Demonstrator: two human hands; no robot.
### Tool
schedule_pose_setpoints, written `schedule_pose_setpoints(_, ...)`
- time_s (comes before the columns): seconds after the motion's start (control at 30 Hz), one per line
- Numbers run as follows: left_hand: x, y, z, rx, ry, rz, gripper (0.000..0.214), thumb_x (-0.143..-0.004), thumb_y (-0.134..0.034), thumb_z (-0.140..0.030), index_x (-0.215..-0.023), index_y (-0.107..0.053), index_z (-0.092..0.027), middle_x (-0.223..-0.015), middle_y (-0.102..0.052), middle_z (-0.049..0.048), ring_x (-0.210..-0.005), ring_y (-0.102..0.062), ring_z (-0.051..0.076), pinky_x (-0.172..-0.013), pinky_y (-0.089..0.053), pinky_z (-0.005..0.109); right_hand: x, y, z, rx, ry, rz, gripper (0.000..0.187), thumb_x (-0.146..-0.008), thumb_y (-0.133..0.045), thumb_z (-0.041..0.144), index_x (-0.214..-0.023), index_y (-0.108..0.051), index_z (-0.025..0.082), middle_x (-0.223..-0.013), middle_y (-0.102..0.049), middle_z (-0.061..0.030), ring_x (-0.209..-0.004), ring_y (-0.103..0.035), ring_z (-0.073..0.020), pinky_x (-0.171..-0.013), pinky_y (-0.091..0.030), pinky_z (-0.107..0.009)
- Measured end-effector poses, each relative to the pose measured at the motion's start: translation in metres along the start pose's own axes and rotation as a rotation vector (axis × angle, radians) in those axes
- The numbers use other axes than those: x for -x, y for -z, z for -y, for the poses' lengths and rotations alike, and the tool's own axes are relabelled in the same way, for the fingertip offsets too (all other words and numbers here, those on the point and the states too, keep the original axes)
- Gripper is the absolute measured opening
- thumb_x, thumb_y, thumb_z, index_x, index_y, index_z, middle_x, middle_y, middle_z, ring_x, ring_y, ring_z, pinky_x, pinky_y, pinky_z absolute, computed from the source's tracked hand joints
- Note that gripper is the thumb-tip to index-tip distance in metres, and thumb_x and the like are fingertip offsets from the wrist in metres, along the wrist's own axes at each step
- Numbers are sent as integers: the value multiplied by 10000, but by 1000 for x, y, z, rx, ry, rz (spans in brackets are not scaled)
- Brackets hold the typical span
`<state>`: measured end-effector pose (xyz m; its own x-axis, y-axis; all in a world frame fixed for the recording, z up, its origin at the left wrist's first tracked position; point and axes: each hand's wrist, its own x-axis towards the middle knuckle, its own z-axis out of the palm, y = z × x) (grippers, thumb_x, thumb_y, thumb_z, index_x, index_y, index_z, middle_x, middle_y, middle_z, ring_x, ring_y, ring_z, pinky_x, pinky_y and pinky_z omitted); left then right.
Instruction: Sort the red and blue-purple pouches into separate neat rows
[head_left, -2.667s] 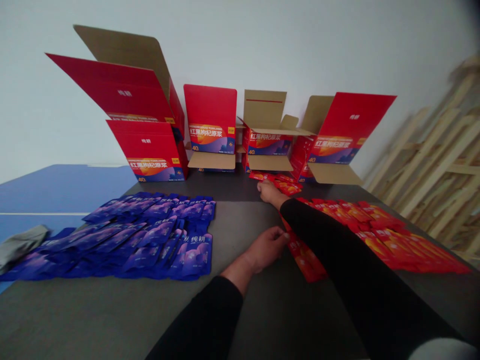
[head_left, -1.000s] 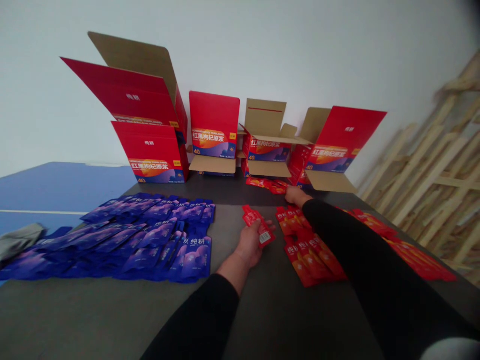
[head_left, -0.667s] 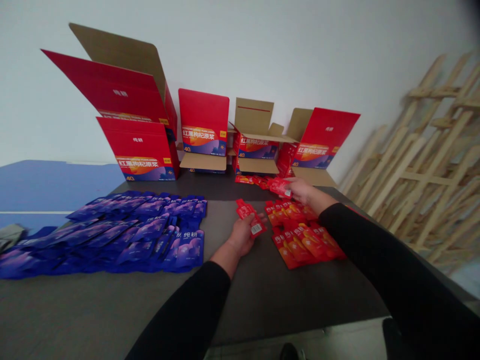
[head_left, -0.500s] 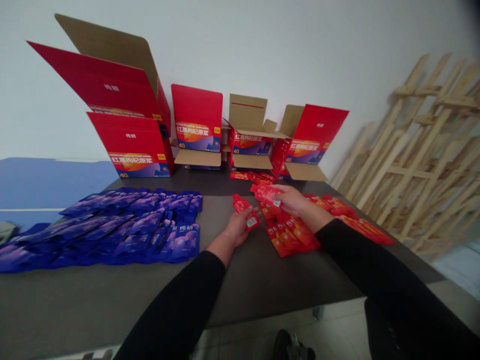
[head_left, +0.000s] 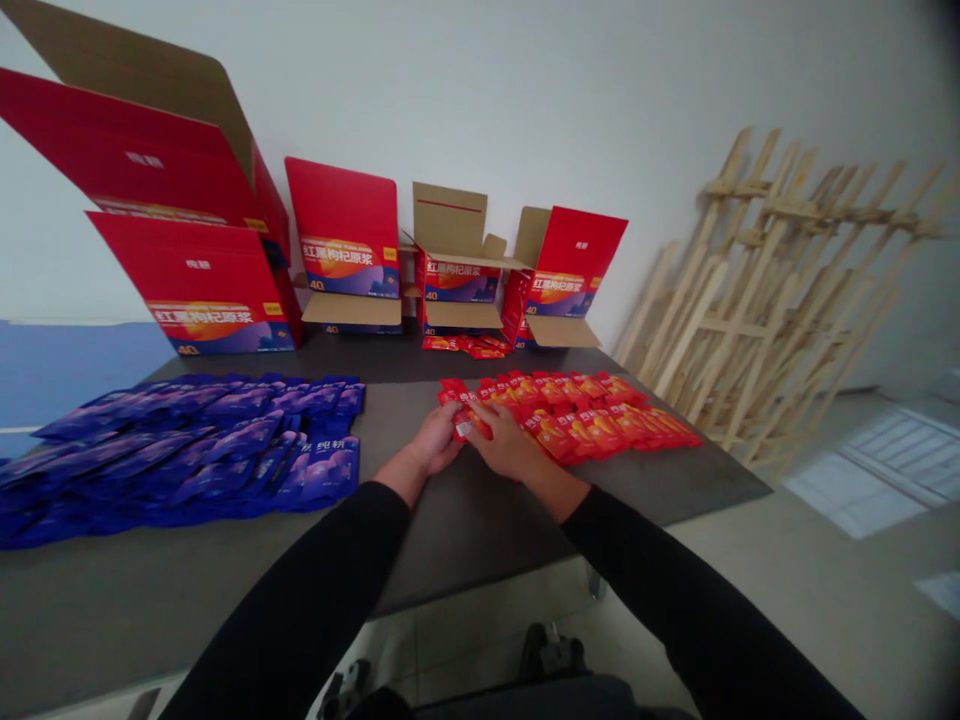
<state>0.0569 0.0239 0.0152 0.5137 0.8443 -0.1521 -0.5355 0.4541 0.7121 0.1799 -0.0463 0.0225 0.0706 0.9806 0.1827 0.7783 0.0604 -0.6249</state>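
Observation:
My left hand (head_left: 433,445) and my right hand (head_left: 501,447) meet over the dark table (head_left: 450,520), both closed on a small bunch of red sachets (head_left: 459,414) held between them. Just to the right of my hands lies a spread of red sachets (head_left: 600,415) in overlapping rows. A few more red sachets (head_left: 469,345) lie further back, in front of the boxes. A large spread of blue sachets (head_left: 195,440) covers the table's left part.
Several open red cartons stand along the wall: a big stacked pair at the left (head_left: 187,270), then three smaller ones (head_left: 345,250) (head_left: 457,270) (head_left: 562,275). Wooden frames (head_left: 757,300) lean against the wall at the right. The table's near edge and floor (head_left: 825,560) show below.
My right hand came back from the far sachets with some red ones and joined my left hand, which had picked up red sachets. The view has swung to the right.

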Motion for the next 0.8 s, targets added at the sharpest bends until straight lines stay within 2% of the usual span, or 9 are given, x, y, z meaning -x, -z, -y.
schedule_pose_setpoints(0.07, 1, -1, 1, -11, -3, -1, 150, -929, -543, -108, -984, -677, -71, -881, -754, 140, -731, -736, 182, -747, -609, 292, 4, 1, 3, 6, -36, 23, 676, -972, -524, 473, -1590, -366, 253, -1603, -349, -131, -1503, -291, -331, -1214, -266, -527)
schedule_pose_setpoints(0.17, 4, -1, 4, -38, -2, 35, 168, -939, -557, -112, -1043, -683, -73, -939, -765, 156, -767, -750, 193, -796, -613, 311, 8, 4, 7, 44, -73, 21, 780, -935, -560, 385, -1628, -262, 187, -1595, -323, -188, -1477, -333, -346, -1206, -287, -513)
schedule_pose_setpoints(0.27, 7, 0, 5, -55, 35, 83, 180, -949, -598, -158, -1083, -685, -76, -999, -765, 171, -793, -758, 211, -823, -619, 345, 10, 14, 2, 77, -38, -29, 816, -910, -566, 345, -1631, -235, 155, -1573, -332, -204, -1461, -355, -335, -1201, -304, -491)
schedule_pose_setpoints(0.37, 9, 0, 3, -54, 55, 89, 190, -956, -617, -200, -1092, -678, -83, -1041, -759, 184, -845, -765, 239, -845, -623, 390, 13, 35, -16, 133, 8, -105, 797, -911, -562, 367, -1620, -261, 163, -1547, -374, -181, -1439, -380, -323, -1194, -320, -480)
schedule_pose_setpoints(0.43, 10, -1, 2, -55, 55, 88, 185, -957, -619, -208, -1097, -669, -99, -1065, -756, 185, -892, -766, 258, -857, -623, 419, 17, 56, -35, 219, -19, -126, 783, -911, -567, 370, -1612, -285, 163, -1525, -407, -173, -1416, -411, -319, -1186, -330, -461)
schedule_pose_setpoints(0.6, 9, -1, 3, -83, 48, 77, 164, -963, -606, -214, -1079, -662, -113, -1109, -744, 196, -934, -764, 279, -870, -624, 454, 32, 104, -85, 512, -255, -100, 711, -947, -520, 390, -1586, -348, 129, -1489, -476, -191, -1391, -439, -311, -1173, -325, -402)
schedule_pose_setpoints(0.7, 9, -1, 4, -88, 46, 65, 162, -966, -602, -220, -1076, -660, -117, -1103, -745, 199, -937, -763, 284, -870, -623, 462, 39, 114, -103, 617, -323, -49, 688, -966, -477, 380, -1582, -351, 101, -1491, -487, -204, -1417, -411, -311, -1175, -306, -400)
schedule_pose_setpoints(0.8, 8, -1, 4, -77, 51, 60, 166, -952, -629, -218, -1083, -657, -121, -1106, -745, 198, -953, -761, 289, -882, -618, 472, 40, 113, -107, 656, -345, -19, 679, -974, -455, 395, -1571, -367, 85, -1498, -477, -216, -1415, -417, -313, -1168, -305, -388)
